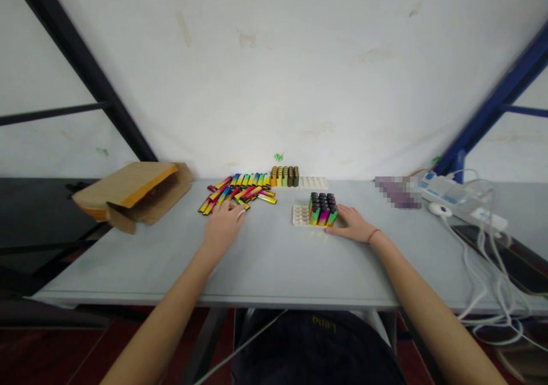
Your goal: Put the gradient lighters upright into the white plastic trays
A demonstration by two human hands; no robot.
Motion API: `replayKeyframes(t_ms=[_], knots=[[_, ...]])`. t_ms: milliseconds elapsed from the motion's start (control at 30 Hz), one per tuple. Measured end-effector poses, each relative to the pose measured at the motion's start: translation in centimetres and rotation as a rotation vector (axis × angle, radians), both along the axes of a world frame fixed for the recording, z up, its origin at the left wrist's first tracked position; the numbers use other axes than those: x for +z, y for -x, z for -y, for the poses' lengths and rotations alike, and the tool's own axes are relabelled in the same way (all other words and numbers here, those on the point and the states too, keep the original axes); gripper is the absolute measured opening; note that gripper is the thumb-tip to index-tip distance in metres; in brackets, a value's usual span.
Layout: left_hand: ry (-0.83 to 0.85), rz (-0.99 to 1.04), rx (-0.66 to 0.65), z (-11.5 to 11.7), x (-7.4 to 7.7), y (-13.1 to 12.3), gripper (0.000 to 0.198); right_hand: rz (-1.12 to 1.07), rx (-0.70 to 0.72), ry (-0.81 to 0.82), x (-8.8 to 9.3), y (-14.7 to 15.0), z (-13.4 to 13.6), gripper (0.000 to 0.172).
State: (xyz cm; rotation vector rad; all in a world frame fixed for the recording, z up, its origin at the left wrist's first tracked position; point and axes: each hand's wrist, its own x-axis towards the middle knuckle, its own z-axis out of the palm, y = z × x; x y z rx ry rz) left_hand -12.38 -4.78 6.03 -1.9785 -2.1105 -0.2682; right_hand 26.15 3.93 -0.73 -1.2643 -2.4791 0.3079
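My left hand (223,223) reaches into a loose pile of colourful lighters (238,192) on the grey table (274,259); its fingers curl over the near lighters, and whether it grips one is hidden. My right hand (351,223) lies flat against the right side of a white tray (300,216), fingers stretched out. Several rainbow lighters (323,209) with black tops stand upright in that tray. Farther back, a second white tray (313,183) holds a row of upright lighters (285,176) at its left end.
An open cardboard box (132,193) lies on its side at the table's left. At the right are a white power strip (454,199), a white mouse (439,209) and loose cables (483,282). A white wall stands behind, with dark frame bars at both sides.
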Motion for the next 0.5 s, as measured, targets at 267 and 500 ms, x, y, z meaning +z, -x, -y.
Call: replayKeyframes(t_ms=[267, 500], knots=[[0.081, 0.000, -0.028, 2.5, -2.5, 0.3, 0.038, 0.001, -0.007, -0.013, -0.4, -0.2, -0.1, 0.071], [0.070, 0.006, -0.146, 1.4, -2.4, -3.5, 0.032, 0.001, -0.015, -0.015, -0.3, -0.1, 0.0, 0.072]])
